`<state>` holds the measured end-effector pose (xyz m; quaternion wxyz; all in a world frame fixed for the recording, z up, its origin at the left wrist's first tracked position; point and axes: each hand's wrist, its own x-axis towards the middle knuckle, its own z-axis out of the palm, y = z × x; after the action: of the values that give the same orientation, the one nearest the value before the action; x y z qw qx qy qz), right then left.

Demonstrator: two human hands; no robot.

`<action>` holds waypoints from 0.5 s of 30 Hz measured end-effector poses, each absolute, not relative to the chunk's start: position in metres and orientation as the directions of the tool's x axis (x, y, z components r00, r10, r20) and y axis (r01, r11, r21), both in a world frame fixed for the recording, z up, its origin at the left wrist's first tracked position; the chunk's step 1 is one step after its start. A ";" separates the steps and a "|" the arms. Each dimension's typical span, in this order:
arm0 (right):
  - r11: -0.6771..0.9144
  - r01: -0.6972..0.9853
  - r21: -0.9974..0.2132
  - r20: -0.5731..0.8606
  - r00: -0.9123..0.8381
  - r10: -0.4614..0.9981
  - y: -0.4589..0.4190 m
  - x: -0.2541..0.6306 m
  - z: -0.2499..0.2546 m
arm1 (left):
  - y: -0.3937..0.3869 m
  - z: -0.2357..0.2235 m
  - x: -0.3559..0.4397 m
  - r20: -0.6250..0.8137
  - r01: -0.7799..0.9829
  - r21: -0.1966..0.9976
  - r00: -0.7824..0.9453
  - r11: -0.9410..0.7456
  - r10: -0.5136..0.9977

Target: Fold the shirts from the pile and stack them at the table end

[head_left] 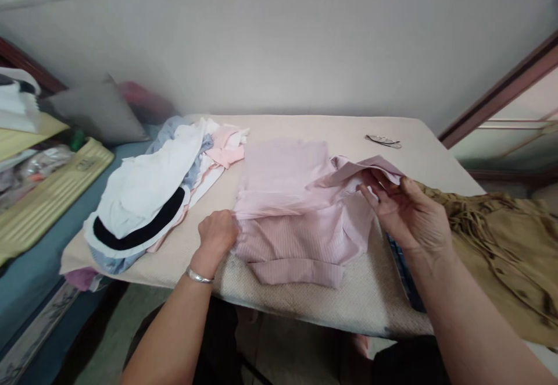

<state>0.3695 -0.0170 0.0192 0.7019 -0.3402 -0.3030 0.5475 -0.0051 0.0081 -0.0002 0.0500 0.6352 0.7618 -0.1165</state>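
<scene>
A pale pink ribbed garment [300,234], perhaps a top, lies partly folded on the cloth-covered table [279,303] in front of me. At its left edge my left hand [218,232] is closed in a fist, pinching the fabric. My right hand [403,213] grips a raised flap on the right side between thumb and fingers, palm turned partly up. That flap is lifted off the table, while the rest of the garment lies flat with a crease across its middle. A silver bangle [199,276] circles my left wrist.
Heaped clothes [148,187], white, blue and pink, lie on the left. Olive-brown clothing [501,251] rests at the right over something dark blue. Eyeglasses [383,141] sit near the back right. A grey pillow [93,111] and a yellow plastic piece [56,193] are at far left.
</scene>
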 end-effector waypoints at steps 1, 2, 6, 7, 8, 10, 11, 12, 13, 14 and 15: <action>0.176 -0.570 -0.803 0.057 0.220 0.974 -0.017 0.371 0.019 | 0.008 0.001 -0.008 -0.217 0.977 -0.121 -0.197 0.174 0.956; 0.179 -0.571 -0.801 0.059 0.223 0.973 -0.018 0.372 0.019 | 0.008 0.001 -0.011 -0.214 0.975 -0.128 -0.205 0.181 0.955; 0.137 -0.525 -0.840 0.039 0.192 0.981 -0.017 0.369 0.019 | 0.010 -0.001 -0.017 -0.249 0.977 -0.130 -0.199 0.171 0.948; 0.120 -0.509 -0.852 0.034 0.176 0.984 -0.016 0.366 0.019 | 0.010 -0.001 -0.017 -0.249 0.977 -0.128 -0.199 0.171 0.948; 0.109 -0.495 -0.862 0.030 0.165 0.986 -0.016 0.364 0.019 | 0.009 -0.001 -0.016 -0.242 0.976 -0.126 -0.201 0.175 0.949; 0.092 -0.472 -0.877 0.020 0.156 0.988 -0.015 0.360 0.017 | 0.006 0.003 -0.015 -0.226 0.979 -0.101 -0.198 0.179 0.954; 0.084 -0.462 -0.883 0.012 0.156 0.988 -0.014 0.359 0.015 | 0.004 0.007 -0.014 -0.235 0.986 -0.066 -0.167 0.156 0.958; 0.074 -0.455 -0.888 0.002 0.158 0.987 -0.013 0.359 0.013 | 0.001 0.010 -0.014 -0.260 0.994 -0.006 -0.105 0.107 0.960; 0.064 -0.450 -0.891 -0.009 0.159 0.987 -0.012 0.358 0.011 | -0.003 0.013 -0.013 -0.294 0.996 0.080 -0.013 0.038 0.956; 0.057 -0.445 -0.894 -0.015 0.157 0.987 -0.012 0.358 0.008 | -0.007 0.016 -0.012 -0.330 0.983 0.178 0.095 -0.037 0.939; 0.059 -0.437 -0.898 -0.009 0.151 0.989 -0.011 0.358 0.006 | -0.010 0.018 -0.011 -0.362 0.959 0.262 0.198 -0.104 0.911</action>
<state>0.3579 -0.0108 0.0059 0.6422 -0.4035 -0.3419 0.5549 -0.0115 -0.0101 0.0178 0.2231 0.7410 0.6311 -0.0541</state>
